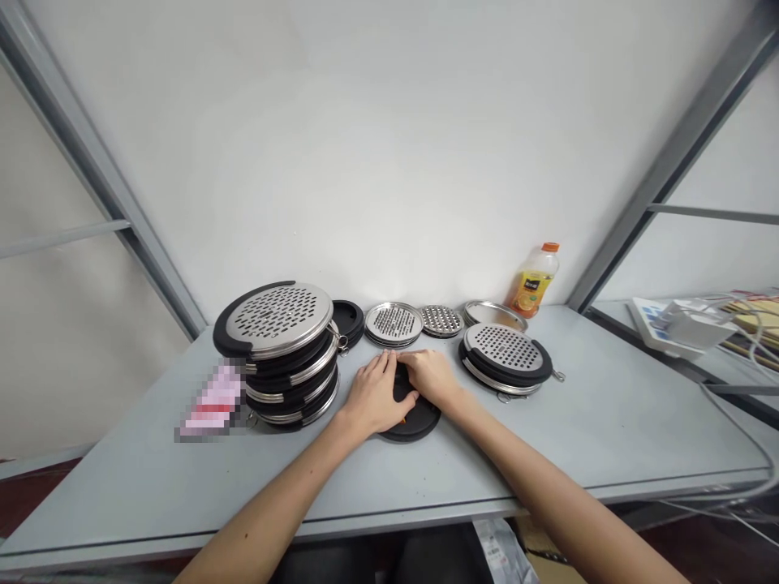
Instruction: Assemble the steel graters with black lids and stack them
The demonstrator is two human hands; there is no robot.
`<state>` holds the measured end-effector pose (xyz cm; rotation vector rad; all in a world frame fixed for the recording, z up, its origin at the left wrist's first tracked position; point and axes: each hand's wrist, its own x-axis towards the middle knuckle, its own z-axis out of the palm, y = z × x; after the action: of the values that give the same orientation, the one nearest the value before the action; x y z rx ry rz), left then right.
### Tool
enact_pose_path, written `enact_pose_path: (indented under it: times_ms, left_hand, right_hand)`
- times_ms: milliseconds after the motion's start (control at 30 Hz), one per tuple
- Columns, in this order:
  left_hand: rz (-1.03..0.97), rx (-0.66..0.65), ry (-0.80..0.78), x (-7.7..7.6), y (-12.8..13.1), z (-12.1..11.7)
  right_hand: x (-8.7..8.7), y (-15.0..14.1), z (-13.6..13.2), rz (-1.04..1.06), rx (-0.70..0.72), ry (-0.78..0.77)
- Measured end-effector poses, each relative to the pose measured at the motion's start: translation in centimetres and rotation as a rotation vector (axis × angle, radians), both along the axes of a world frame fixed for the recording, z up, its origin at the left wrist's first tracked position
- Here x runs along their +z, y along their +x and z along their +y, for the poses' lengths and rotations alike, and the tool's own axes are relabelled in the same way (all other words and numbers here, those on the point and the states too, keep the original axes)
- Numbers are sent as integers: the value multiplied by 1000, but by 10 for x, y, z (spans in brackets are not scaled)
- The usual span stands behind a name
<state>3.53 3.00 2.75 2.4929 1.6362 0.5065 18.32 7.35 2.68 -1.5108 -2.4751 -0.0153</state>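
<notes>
A black round base (417,420) lies on the table in front of me, with its far part hidden by my hands. Across its left side rests my left hand (378,393), fingers together at the far rim and thumb pointing inward. My right hand (431,377) bends its fingers over the far right edge, and its fingertips meet those of the left. A small orange spot (402,420) shows under the left thumb; I cannot make out what it is. Just behind the hands lie a slotted metal grater disc (393,323) and a coarser grater disc (441,319).
At left stands a tall stack of black-rimmed grater discs (277,320), beside a blurred pink item (213,401). A shorter stack (505,349) with wire clips sits right. Behind are black rings (348,320), metal rings (494,313) and a juice bottle (535,280). A power strip (657,328) lies far right.
</notes>
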Motion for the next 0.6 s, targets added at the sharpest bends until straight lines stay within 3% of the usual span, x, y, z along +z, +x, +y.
enact_pose_path:
  times_ms: [333, 600]
  left_hand:
    - [31, 25, -4, -5, 2, 1]
    - [63, -5, -24, 4, 2, 0]
  right_hand:
    - [-1, 1, 1, 34, 7, 23]
    - [-1, 1, 2, -3, 21, 10]
